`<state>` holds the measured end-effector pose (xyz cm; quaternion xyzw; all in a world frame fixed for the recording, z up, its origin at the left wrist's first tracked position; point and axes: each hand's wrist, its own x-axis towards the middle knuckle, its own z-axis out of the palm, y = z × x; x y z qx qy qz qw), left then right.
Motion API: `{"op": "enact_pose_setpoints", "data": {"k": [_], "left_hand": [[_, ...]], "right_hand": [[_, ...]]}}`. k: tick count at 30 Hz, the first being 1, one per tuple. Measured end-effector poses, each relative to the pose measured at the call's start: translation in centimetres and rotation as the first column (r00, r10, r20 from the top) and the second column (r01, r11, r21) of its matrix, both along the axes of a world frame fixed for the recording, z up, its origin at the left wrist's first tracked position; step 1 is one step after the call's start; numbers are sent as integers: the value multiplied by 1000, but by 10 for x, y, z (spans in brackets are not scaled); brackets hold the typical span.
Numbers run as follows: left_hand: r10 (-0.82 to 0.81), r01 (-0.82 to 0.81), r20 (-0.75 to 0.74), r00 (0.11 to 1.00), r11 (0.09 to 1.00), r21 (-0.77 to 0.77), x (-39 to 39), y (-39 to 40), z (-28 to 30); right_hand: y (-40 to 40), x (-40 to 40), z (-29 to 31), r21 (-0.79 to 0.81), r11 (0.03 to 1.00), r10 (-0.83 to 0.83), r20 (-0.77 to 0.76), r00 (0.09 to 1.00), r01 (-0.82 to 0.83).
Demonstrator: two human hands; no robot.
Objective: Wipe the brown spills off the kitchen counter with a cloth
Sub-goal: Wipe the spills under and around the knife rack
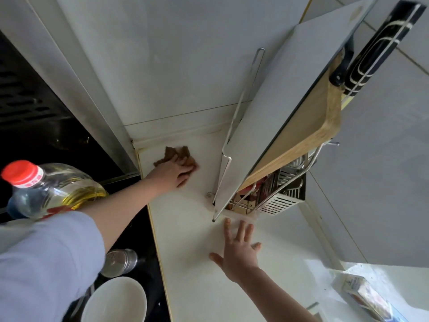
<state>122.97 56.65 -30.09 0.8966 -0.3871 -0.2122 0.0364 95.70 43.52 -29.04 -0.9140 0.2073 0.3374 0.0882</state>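
A brown cloth (177,154) lies bunched on the white counter (185,228), in the back corner by the wall. My left hand (173,174) is stretched out to it and grips it, with bent fingers holding it down on the counter. My right hand (239,249) rests flat on the counter nearer to me, fingers spread, holding nothing, just in front of the rack's foot. I cannot make out any brown spill apart from the cloth; part of the counter under the cloth and hand is hidden.
A metal rack (274,201) holds a white cutting board (290,101), a wooden board (308,135) and black-handled knives (371,54) to the right. On the left are the black stove (58,140), an oil bottle (53,189), a metal shaker (120,261) and a white bowl (116,300). A packet (364,293) lies at bottom right.
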Motion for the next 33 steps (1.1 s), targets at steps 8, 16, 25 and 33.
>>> {"op": "enact_pose_setpoints", "data": {"k": [8,16,25,33], "left_hand": [[-77,78,-72,994,997,3,-48,-8,-15],[-472,485,-114,874,853,193,-139,66,12],[337,-352,103,936,900,255,-51,44,-8],[-439,404,47,897,859,314,-195,50,7]], "right_hand": [[-1,1,2,7,1000,7,-13,1000,-7],[0,-1,12,39,999,-25,-16,1000,26],[-2,0,1,34,999,-24,7,1000,23],[-2,0,2,60,997,-46,17,999,45]]}}
